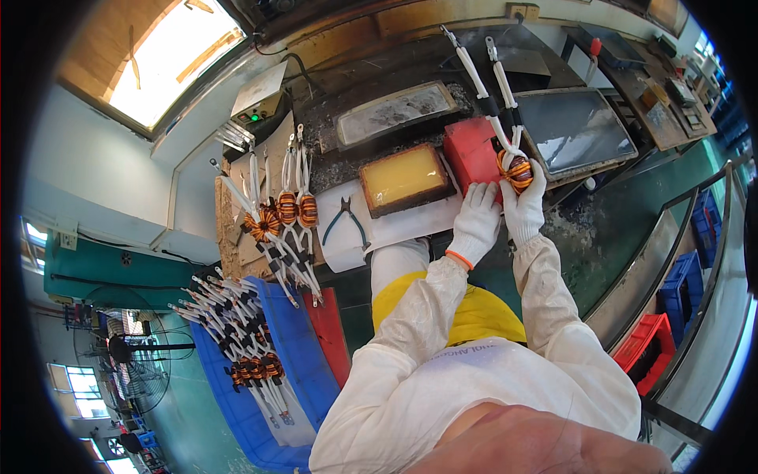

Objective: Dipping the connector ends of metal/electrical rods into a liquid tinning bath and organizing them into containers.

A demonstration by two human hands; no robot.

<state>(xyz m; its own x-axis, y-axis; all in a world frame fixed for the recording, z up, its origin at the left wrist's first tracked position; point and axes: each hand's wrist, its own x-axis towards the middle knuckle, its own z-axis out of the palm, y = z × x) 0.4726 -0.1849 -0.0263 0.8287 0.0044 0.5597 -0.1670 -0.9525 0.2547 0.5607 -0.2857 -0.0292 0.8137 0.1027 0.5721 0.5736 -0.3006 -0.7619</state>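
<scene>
A ring-shaped coil [517, 172] with orange and dark windings is in my gloved right hand [524, 207], whose fingers wrap its right side. Its long white sleeved leads [501, 91] reach up and away, ending in metal lugs. My gloved left hand [477, 217] lies just left of the coil, its fingers extended against the near edge of a red block [471, 152]; the fingertips are partly hard to make out. Left of the red block stands a dark-rimmed tray of yellow liquid [404, 179]. Blue-handled cutters [345, 223] lie open on white paper [335, 201].
Several similar coils [287, 209] sit on a board to the left. A blue crate [296, 340] below holds many more. Behind are a grey-surfaced rectangular pot [395, 113] and a shiny dark-framed tray [576, 130]. A metal rail [659, 245] and crates stand right; a fan [130, 347] stands far left.
</scene>
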